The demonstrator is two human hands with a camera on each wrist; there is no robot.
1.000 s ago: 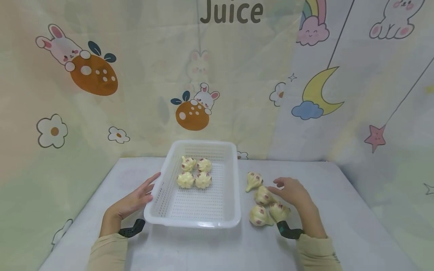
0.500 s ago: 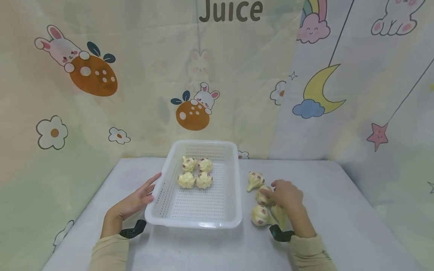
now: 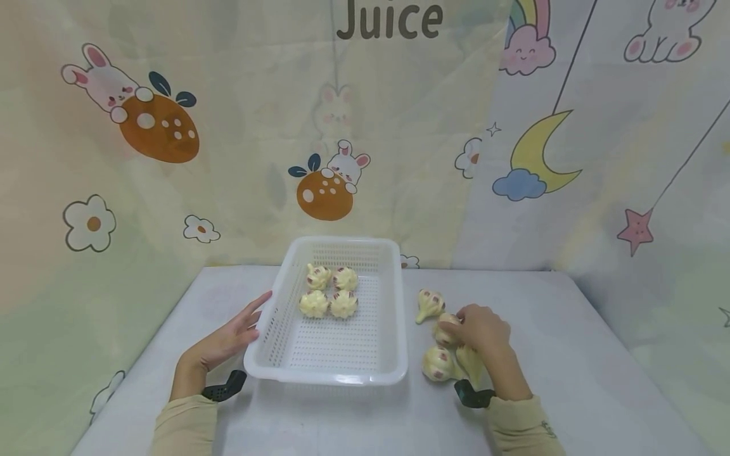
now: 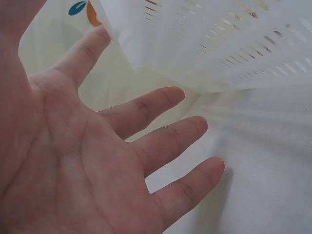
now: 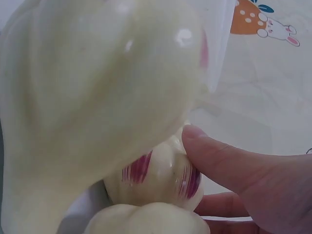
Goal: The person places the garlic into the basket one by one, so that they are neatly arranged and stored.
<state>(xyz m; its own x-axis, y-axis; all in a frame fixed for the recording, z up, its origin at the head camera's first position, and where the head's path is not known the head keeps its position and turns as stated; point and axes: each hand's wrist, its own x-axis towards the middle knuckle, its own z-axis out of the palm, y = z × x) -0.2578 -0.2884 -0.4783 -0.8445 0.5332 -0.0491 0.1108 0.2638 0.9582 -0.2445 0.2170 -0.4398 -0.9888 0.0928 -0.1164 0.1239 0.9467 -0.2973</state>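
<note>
My left hand (image 3: 225, 342) touches the left side of a white plastic basket (image 3: 326, 379) with its fingers straight and spread. In the left wrist view, the index fingertip meets the basket's rim. Several garlic bulbs (image 3: 344, 304) with purple patches sit grouped inside the basket. To its right, my right hand (image 3: 485, 329) holds a garlic bulb (image 3: 443, 334) on the table, thumb against its near side. The right wrist view shows the thumb on that garlic bulb (image 5: 161, 178) and the other fingers partly hidden behind it.
Around the held one lie further loose bulbs: one garlic bulb (image 3: 430, 304) behind, one garlic bulb (image 3: 438, 364) in front, and one garlic bulb (image 3: 470, 362) partly under the right wrist. A printed cloth (image 3: 399, 158) hangs behind the white table (image 3: 336, 421).
My right hand has moved left and down from beside the loose garlic, and its thumb and fingers have closed on one bulb. The left hand and basket look unmoved.
</note>
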